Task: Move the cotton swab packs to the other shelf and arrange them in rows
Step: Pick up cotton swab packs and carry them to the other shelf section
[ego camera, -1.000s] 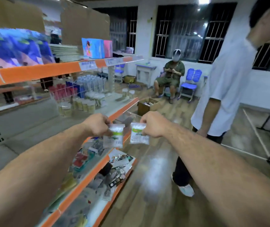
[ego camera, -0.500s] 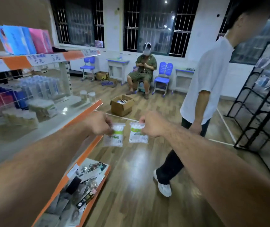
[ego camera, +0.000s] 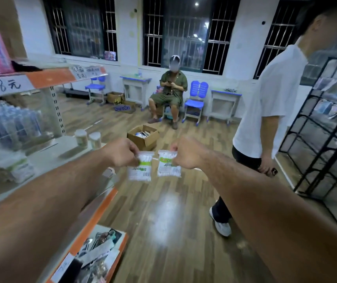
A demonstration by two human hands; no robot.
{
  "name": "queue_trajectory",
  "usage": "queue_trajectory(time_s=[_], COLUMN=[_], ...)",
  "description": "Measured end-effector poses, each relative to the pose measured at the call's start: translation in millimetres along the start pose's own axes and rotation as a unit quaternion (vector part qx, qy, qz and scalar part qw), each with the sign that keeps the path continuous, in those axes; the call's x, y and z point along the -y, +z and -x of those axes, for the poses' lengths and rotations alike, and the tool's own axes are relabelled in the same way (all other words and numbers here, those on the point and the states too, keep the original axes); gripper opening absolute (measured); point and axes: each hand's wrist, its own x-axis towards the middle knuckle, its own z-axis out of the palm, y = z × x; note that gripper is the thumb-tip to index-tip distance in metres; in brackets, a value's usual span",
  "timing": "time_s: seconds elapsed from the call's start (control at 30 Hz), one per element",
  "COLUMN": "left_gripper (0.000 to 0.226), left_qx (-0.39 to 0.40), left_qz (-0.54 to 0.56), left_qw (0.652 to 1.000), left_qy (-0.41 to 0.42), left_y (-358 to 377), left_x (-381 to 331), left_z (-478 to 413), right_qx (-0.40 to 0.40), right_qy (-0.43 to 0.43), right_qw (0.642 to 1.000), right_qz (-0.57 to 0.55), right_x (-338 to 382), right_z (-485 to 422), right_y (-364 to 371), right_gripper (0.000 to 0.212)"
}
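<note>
Bare skin fills the near corners: the left forearm (ego camera: 47, 203) and right forearm (ego camera: 269, 203) stretch forward. Under the left forearm, an orange-edged shelf (ego camera: 104, 203) carries loose small goods (ego camera: 96, 252) on its low tier. Its upper tier holds blurred bottles (ego camera: 10, 123) and two jars (ego camera: 81, 137) by the edge.

Ahead, over glossy wood floor (ego camera: 163, 231), both hands are curled tight. The left hand (ego camera: 120, 153) pinches the top of the left pack (ego camera: 141, 170), and the right hand (ego camera: 186, 154) pinches the top of the right pack (ego camera: 168, 164). These clear swab packs hang side by side, near each other but apart, resting on no shelf. The carry looks about midway, with nothing placed yet.

Likely risks: each pack hangs from its thin plastic top alone, so a slack pinch or a swing could drop it. A bystander (ego camera: 269, 103) in a white shirt stands close on the right, between the hands and a black rack (ego camera: 326, 121) — whether that rack is the goal cannot be told, but brushing past could knock a pack loose. An open box (ego camera: 143, 137) sits on the floor straight ahead, a trip hazard. The left forearm passes near the jars, and a wide turn might tip them.

Farthest back, a sitter (ego camera: 169, 92) rests below barred windows (ego camera: 186, 31) — well apart from the path.
</note>
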Motion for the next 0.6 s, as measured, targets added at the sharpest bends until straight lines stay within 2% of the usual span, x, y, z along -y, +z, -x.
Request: queue_trajectory(time_s=[0.07, 0.2, 0.27, 0.4, 0.6], left_gripper=[0.019, 0.008, 0.014, 0.010, 0.012], left_qx=[-0.001, -0.017, -0.033, -0.076, -0.128], left_qz=[0.009, 0.002, -0.013, -0.029, -0.028], left_qw=[1.000, 0.999, 0.997, 0.982, 0.941], left_qy=[-0.008, -0.045, -0.075, -0.169, -0.312], left_y=[-3.2, -13.3, -20.5, -39.8, -58.3], left_x=[10.3, 36.9, 51.7, 82.5, 133.7], left_z=[-19.9, -54.0, -65.3, -70.8, -42.0], right_qx=[0.010, 0.027, 0.041, 0.057, 0.095], right_qy=[-0.014, -0.048, -0.077, -0.174, -0.309], right_qw=[1.000, 0.998, 0.996, 0.983, 0.946], right_qz=[0.005, -0.004, -0.007, 0.005, 0.005], right_x=[-2.7, -2.2, 1.5, 22.8, 90.4], right_z=[-28.3, -94.6, -129.7, -192.6, -259.6], right_y=[6.1, 22.8, 32.2, 46.0, 74.4], right_gripper=[0.010, 0.014, 0.012, 0.008, 0.014])
